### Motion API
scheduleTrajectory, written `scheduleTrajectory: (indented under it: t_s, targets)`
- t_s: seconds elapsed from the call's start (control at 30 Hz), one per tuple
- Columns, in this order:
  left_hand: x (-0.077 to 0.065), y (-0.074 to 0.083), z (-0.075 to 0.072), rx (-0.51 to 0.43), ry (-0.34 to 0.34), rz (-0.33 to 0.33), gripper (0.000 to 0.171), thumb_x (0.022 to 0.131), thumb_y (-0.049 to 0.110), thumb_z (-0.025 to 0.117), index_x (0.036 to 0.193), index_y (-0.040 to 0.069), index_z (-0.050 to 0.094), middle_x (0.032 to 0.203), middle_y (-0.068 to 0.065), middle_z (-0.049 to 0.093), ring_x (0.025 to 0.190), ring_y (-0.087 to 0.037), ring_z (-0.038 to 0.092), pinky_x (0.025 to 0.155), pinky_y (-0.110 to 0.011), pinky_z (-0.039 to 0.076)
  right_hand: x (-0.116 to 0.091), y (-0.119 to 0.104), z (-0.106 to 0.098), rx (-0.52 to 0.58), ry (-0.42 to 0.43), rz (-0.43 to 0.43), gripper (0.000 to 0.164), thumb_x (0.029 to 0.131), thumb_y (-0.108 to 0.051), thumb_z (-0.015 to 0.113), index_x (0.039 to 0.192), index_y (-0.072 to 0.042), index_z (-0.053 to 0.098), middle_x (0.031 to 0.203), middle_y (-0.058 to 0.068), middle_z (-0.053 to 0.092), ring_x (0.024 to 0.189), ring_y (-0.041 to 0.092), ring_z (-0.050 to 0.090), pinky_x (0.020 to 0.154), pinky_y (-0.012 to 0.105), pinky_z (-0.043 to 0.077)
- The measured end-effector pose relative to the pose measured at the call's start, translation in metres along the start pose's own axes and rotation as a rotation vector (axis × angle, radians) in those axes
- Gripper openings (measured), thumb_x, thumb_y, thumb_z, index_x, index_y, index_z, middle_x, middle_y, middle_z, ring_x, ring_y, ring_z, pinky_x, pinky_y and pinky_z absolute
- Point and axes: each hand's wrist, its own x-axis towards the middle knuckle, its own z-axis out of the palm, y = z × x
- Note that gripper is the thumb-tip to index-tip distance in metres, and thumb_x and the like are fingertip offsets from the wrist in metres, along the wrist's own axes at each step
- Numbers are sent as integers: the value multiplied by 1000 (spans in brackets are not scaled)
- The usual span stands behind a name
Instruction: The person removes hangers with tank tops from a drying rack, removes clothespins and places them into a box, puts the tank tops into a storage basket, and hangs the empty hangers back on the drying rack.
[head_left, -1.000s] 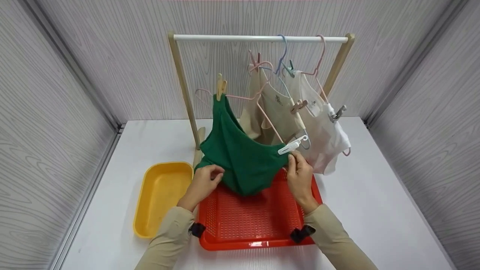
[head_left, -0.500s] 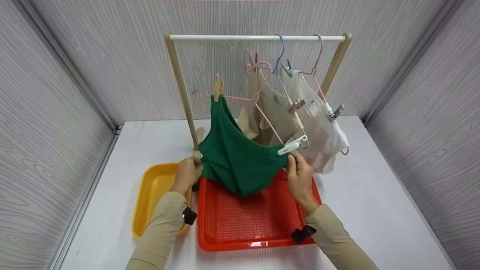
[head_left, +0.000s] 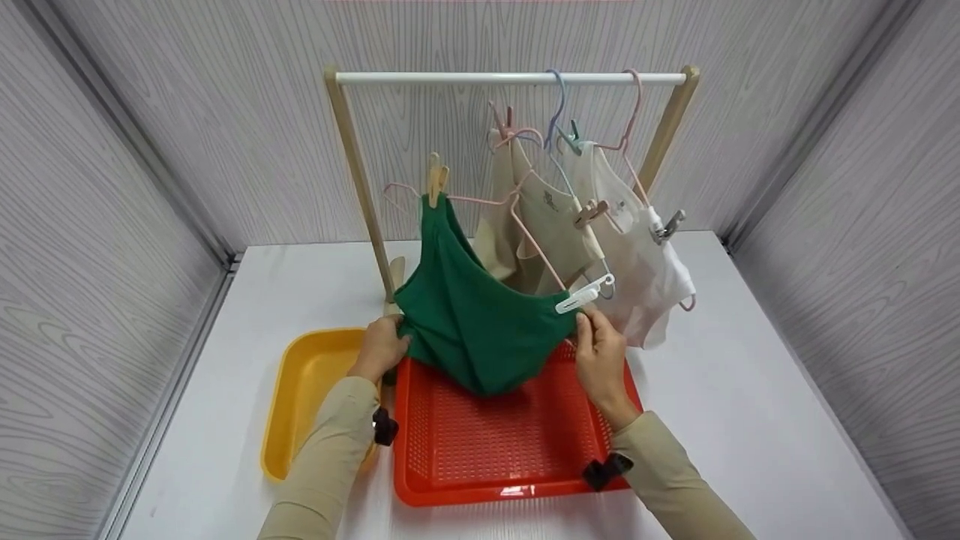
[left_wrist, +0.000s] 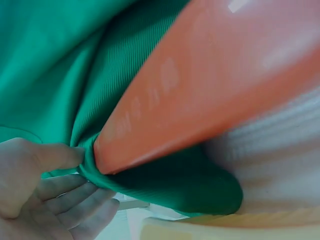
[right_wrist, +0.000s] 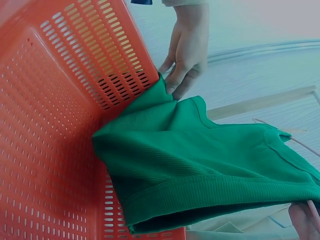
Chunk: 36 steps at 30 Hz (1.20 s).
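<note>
A green ribbed tank top [head_left: 487, 330] hangs on a pink hanger [head_left: 538, 246], above and partly inside a red basket [head_left: 480, 495]. One shoulder has a yellow-tan clothespin [head_left: 436, 184], the other a white clothespin [head_left: 583, 295]. My left hand [head_left: 381, 349] pinches the top's left edge at the basket's corner; in the left wrist view, thumb and fingers grip the cloth [left_wrist: 87, 165] right beside the red rim. Just below the white clothespin, my right hand [head_left: 602, 360] pinches the other shoulder between thumb and fingers. In the right wrist view the cloth [right_wrist: 200, 160] stretches between both hands.
Behind stands a rack with a white rail [head_left: 480, 78] and wooden legs [head_left: 360, 180]. A beige top [head_left: 555, 225] and a white top [head_left: 637, 262], both pegged on hangers, hang at its right. Left of the basket lies a yellow tray [head_left: 271, 457].
My left hand has moved left from the front of the green tank top and taken hold of its left edge, spreading the cloth. The right hand keeps its grip at the shoulder.
</note>
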Motion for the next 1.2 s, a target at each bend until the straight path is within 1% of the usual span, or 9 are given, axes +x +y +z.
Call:
scheduleTrajectory:
  t_s: [0.13,0.23,0.33,0.53,0.77,0.87,0.97,1.07,1.2]
  targets:
    - [1,3,3,-9,48,3,34,93,2,55,124,-12,55,120,-28,63,101,-34,57,102,-49,49,-1,1,-1,-11,-1,-9,20,97,-2,51,106,10,64,99,25,71,80,-6,58,79,3,49]
    - [0,3,4,6,99,31,30,90,-1,58,116,-14,60,109,-28,65,94,-34,58,95,-48,52,-1,1,-1,-10,-2,-12,19,97,-1,51,105,10,64,98,25,71,80,-6,58,79,3,49]
    - [0,3,5,25,139,56,27,86,-2,61,110,-16,62,103,-29,66,92,-36,61,92,-48,53,-2,2,-1,5,-9,-4,19,97,-1,51,105,11,64,99,26,71,80,-7,60,79,4,50]
    - [4,2,6,9,127,48,25,89,-1,59,109,-15,61,106,-29,66,95,-36,62,94,-47,53,-1,2,-3,7,-15,13,20,97,-3,50,107,9,64,100,25,71,81,-5,62,81,5,51]
    - [4,-1,6,30,150,113,18,91,-1,55,100,-16,61,95,-28,64,85,-33,59,85,-46,54,-1,2,-3,-14,4,-4,20,96,0,51,107,11,64,100,25,70,80,-1,60,79,3,49]
    - [3,-1,4,33,150,110,20,92,0,53,102,-16,59,100,-29,63,89,-35,59,89,-47,53,-1,3,-3,-36,24,-22,19,96,1,52,105,12,64,97,26,71,78,-3,60,75,3,49]
    - [2,2,0,21,129,72,22,94,3,53,107,-14,58,107,-28,62,94,-35,58,95,-48,52,0,5,-4,-43,37,-30,18,95,2,53,104,12,65,96,27,71,78,-7,61,74,2,49]
    - [2,6,-4,12,119,54,23,95,4,52,110,-12,57,109,-27,62,94,-34,58,96,-48,52,0,5,-6,-46,39,-38,18,95,2,53,104,12,65,96,27,71,78,-7,63,74,2,49]
    - [1,13,-8,-8,161,105,24,95,4,52,111,-12,60,112,-28,64,97,-34,61,98,-48,52,0,5,-7,-70,50,-61,17,95,2,53,103,11,65,95,26,71,78,-4,63,75,1,48]
